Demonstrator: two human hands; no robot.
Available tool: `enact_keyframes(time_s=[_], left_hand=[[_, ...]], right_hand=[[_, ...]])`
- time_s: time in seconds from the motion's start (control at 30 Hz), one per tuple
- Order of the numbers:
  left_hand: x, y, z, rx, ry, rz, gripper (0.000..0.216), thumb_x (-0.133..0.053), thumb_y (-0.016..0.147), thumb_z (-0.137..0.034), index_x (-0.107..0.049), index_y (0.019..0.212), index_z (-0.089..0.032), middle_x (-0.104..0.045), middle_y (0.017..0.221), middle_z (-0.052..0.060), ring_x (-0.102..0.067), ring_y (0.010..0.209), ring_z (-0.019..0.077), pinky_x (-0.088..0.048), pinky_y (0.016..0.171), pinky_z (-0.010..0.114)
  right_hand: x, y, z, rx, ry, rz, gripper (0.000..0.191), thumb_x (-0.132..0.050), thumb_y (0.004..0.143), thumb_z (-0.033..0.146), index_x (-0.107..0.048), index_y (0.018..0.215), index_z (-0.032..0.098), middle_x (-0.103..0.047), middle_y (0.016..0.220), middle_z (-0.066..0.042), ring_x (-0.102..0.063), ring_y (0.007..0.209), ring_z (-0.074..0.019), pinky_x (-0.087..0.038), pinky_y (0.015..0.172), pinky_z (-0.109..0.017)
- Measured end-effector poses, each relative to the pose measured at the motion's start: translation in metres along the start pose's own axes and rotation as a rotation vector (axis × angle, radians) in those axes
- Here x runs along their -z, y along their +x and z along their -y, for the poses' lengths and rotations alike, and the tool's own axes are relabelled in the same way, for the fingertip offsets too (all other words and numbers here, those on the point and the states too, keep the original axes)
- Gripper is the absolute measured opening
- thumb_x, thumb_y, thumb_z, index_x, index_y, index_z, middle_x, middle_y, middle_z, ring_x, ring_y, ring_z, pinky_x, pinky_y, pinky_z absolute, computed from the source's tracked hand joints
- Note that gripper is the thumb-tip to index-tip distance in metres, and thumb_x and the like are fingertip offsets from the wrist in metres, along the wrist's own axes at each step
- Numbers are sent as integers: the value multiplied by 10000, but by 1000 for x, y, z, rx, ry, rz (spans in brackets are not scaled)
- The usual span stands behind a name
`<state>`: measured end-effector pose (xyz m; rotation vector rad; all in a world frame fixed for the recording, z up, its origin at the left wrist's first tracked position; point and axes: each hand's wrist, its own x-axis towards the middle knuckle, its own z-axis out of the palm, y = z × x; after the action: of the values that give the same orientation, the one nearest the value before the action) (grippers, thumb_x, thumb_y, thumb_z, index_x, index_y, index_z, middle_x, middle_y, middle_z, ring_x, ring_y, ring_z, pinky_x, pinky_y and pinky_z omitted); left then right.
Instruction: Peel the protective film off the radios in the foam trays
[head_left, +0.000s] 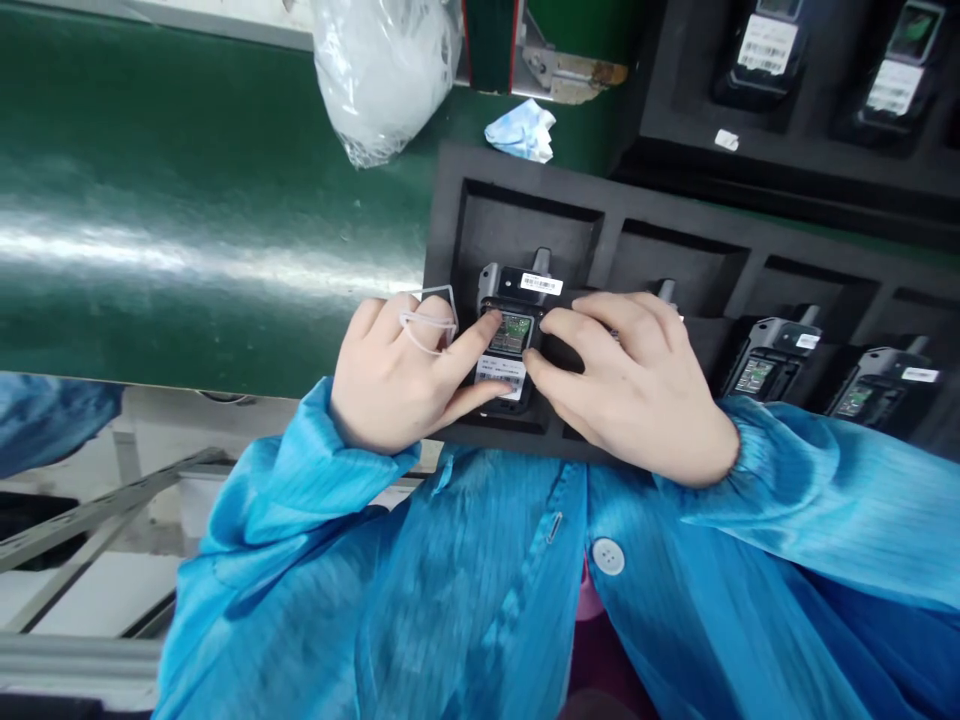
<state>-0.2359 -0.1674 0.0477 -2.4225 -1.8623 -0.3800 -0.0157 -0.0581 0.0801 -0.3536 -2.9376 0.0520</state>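
Note:
A black handheld radio [511, 290] with a stubby antenna lies back up in a compartment of the black foam tray [442, 240]. A pale rectangular gasket [510, 352] borders the window over its green circuit board. My left hand [401, 370] presses its index fingertip on the window's upper left corner, thumb near the white label [499, 380]. Thin white frame-shaped gaskets [452, 297] are caught round its curled fingers. From the other side, my right hand [630, 370] bends its thumb and index finger onto the window's right edge. Its other fingers curl over the neighbouring compartment, partly hiding another radio.
More radios [772, 355] lie in compartments to the right. A second black tray [690, 110] with labelled radios stands at the upper right. Beyond the tray are a crumpled blue-white wrapper [521, 130] and a clear plastic bag [386, 70] on the green work surface [187, 200].

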Motion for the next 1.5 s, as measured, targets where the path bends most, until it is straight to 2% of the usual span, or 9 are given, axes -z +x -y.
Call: enact_keyframes(time_s=[0.2, 0.33, 0.63, 0.77, 0.9, 1.0, 1.13, 1.37, 1.5], left_hand=[[4, 1, 1, 24, -5, 7, 682, -539, 836, -682, -593, 1303, -187, -587, 856, 113, -496, 760, 257, -307, 629, 385], [10, -3, 7, 48, -141, -66, 609, -517, 877, -633, -603, 1280, -184, -551, 830, 85, -475, 737, 225, -354, 656, 398], [28, 11, -3, 85, -546, -147, 109, -596, 898, -297, -661, 935, -218, -543, 715, 20, -510, 708, 169, -430, 685, 353], [31, 19, -11, 51, -1029, -129, 312, -511, 953, -385, -608, 723, -199, -516, 582, 4, -503, 614, 133, -417, 613, 304], [31, 25, -20, 46, -1538, -2, 560, -457, 948, -550, -465, 528, -179, -414, 495, 2, -423, 516, 110, -358, 543, 299], [30, 29, -28, 140, -1760, 106, 620, -466, 907, -623, -415, 472, -184, -378, 497, 7, -340, 491, 115, -318, 527, 322], [26, 33, -36, 269, -1838, 184, 670, -486, 833, -714, -360, 412, -208, -322, 476, 11, -290, 479, 127, -303, 511, 343], [23, 44, -45, 175, -1854, 159, 629, -465, 897, -620, -333, 448, -200, -303, 466, 1, -310, 481, 127, -322, 522, 336], [19, 45, -48, 148, -1913, 147, 497, -466, 916, -570, -523, 592, -197, -426, 583, 18, -418, 568, 133, -377, 572, 323]], right_hand=[[3, 2, 1, 0, 23, 21, 166, -523, 939, 239, -655, 1040, 248, -628, 1260, -30, -520, 1202, -243, -399, 1011, -415], [2, 1, -1, -6, 59, 71, 178, -541, 925, 250, -654, 1061, 229, -609, 1266, -61, -493, 1222, -276, -397, 1002, -442], [2, 8, -9, -122, 131, 93, 289, -610, 871, 266, -604, 1154, 207, -527, 1344, -123, -419, 1299, -346, -375, 1016, -521], [0, 9, -13, -94, 162, 62, 278, -615, 864, 278, -600, 1130, 196, -517, 1347, -132, -408, 1305, -353, -380, 1021, -535], [10, 5, -16, -130, 274, -65, 192, -553, 892, 256, -600, 1072, 205, -568, 1232, -100, -462, 1225, -303, -412, 987, -504], [23, -2, -14, -155, 381, -179, 143, -540, 903, 262, -574, 1037, 226, -593, 1131, -57, -520, 1113, -240, -427, 974, -454], [32, -11, -7, -118, 430, -264, 149, -569, 902, 289, -554, 1044, 245, -608, 1074, -28, -558, 1041, -201, -445, 956, -401], [34, -15, -4, -159, 317, -328, 72, -573, 916, 326, -633, 932, 290, -639, 983, 2, -550, 1047, -206, -443, 894, -376], [37, -19, -6, -158, 293, -329, 68, -594, 901, 286, -649, 862, 288, -643, 937, 1, -550, 1004, -198, -443, 866, -366]])
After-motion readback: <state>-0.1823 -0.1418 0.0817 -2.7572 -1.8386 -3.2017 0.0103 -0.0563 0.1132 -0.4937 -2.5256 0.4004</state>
